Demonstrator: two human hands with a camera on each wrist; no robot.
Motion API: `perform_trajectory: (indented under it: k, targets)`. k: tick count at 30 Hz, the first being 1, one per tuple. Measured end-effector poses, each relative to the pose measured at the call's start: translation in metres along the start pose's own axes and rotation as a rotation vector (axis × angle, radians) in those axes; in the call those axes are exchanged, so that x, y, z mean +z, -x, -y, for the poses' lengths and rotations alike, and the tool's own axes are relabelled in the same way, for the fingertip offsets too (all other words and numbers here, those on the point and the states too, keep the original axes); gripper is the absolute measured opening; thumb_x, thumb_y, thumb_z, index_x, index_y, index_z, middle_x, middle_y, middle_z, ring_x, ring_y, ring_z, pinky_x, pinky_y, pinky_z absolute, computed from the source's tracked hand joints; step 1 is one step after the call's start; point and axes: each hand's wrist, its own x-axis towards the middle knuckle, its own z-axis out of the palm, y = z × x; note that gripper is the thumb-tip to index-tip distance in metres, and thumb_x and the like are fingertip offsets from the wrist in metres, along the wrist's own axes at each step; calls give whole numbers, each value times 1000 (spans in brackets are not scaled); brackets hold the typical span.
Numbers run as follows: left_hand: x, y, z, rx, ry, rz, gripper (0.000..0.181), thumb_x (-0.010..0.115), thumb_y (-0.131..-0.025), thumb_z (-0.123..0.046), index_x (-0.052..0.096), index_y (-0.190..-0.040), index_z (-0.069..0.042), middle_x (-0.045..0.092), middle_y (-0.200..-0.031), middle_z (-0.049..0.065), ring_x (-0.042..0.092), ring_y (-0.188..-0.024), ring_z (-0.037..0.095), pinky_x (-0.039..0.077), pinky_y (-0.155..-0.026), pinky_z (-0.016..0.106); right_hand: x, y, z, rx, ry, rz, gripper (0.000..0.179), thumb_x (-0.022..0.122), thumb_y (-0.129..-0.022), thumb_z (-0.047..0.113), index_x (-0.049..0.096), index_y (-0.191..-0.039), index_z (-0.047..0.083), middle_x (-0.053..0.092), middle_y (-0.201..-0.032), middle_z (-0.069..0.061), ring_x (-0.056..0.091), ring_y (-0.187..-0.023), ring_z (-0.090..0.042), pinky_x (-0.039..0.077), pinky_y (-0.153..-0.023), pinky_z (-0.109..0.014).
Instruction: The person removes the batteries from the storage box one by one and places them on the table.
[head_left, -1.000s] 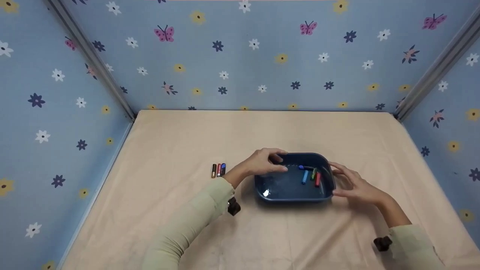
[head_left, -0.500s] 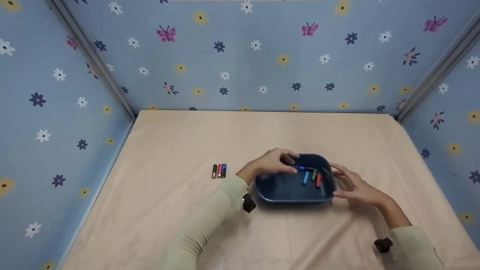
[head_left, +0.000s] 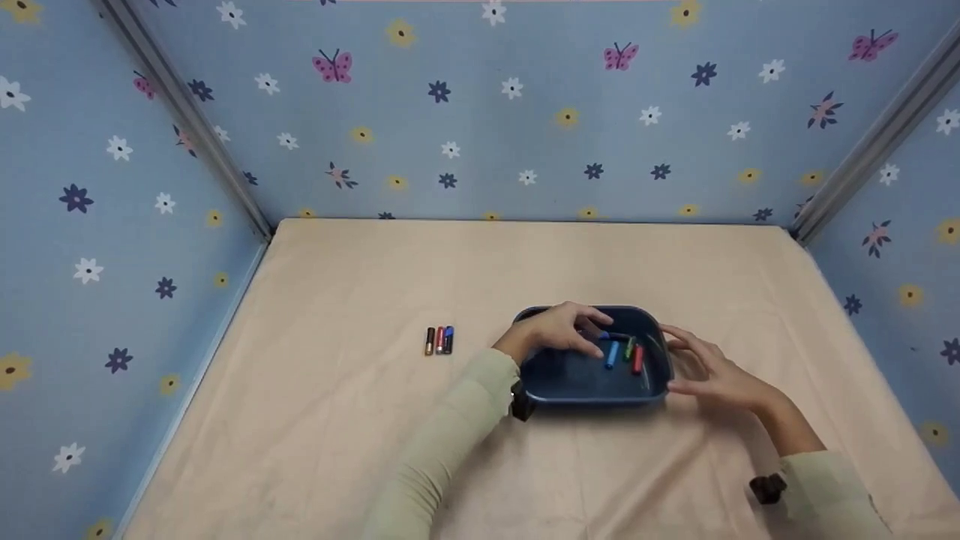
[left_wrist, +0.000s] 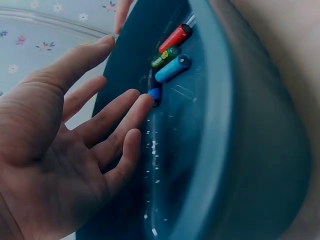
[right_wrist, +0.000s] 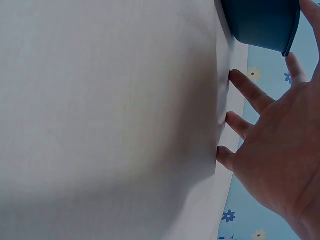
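A dark blue tub (head_left: 559, 379) stands on the cloth with several small batteries inside: a light blue one (head_left: 612, 355), a green one (head_left: 629, 348), a red one (head_left: 637, 360) and a dark one with a blue end (left_wrist: 154, 95). My left hand (head_left: 559, 328) reaches over the left side into the tub, fingers spread and nothing in them; its fingertips overlap the blue-ended battery in the left wrist view. My right hand (head_left: 720, 376) is at the tub's right wall, thumb and index fingertip right at the rim (right_wrist: 286, 52). Its other fingertips rest on the cloth.
Left of the tub, three batteries (head_left: 439, 340) lie side by side on the beige cloth (head_left: 337, 420). Blue patterned walls (head_left: 480, 112) enclose the back and sides, with grey posts (head_left: 187, 120) in the corners.
My left hand has moved right, farther into the tub, toward the batteries there. The right hand, the tub and the batteries keep their places.
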Motion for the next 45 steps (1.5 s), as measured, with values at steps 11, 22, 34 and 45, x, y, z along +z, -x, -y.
perform_trajectory:
  k: [11, 22, 34, 45]
  targets:
    - [9, -14, 6, -43, -54, 2, 65, 85, -100, -8, 61, -161, -4, 69, -158, 22, 66, -150, 35, 56, -120, 35, -1, -1, -1, -68, -19, 2, 89, 82, -102, 20, 34, -177, 25, 48, -172, -30, 26, -163, -60, 8, -120, -93]
    - [14, -23, 2, -71, -54, -16, 62, 85, -98, -2, 65, -156, -2, 73, -151, 22, 69, -146, 35, 56, -118, 33, -2, 0, 1, -49, -33, 8, 89, 81, -102, 20, 34, -177, 27, 48, -171, -29, 21, -165, -59, 6, -120, -94]
    - [27, -31, -2, -110, -201, -35, 59, 90, -95, -6, 72, -152, -8, 79, -143, 18, 75, -134, 29, 60, -109, 30, 0, 1, -2, -48, -26, 10, 89, 81, -103, 21, 33, -178, 27, 50, -170, -30, 22, -165, -61, 7, -120, -93]
    - [38, -37, -5, -182, -349, -136, 57, 95, -90, -13, 78, -144, -19, 86, -121, 5, 76, -106, 15, 58, -95, 25, 0, 1, 0, -70, -21, -2, 89, 82, -102, 19, 34, -177, 24, 48, -172, -31, 22, -163, -62, 7, -117, -95]
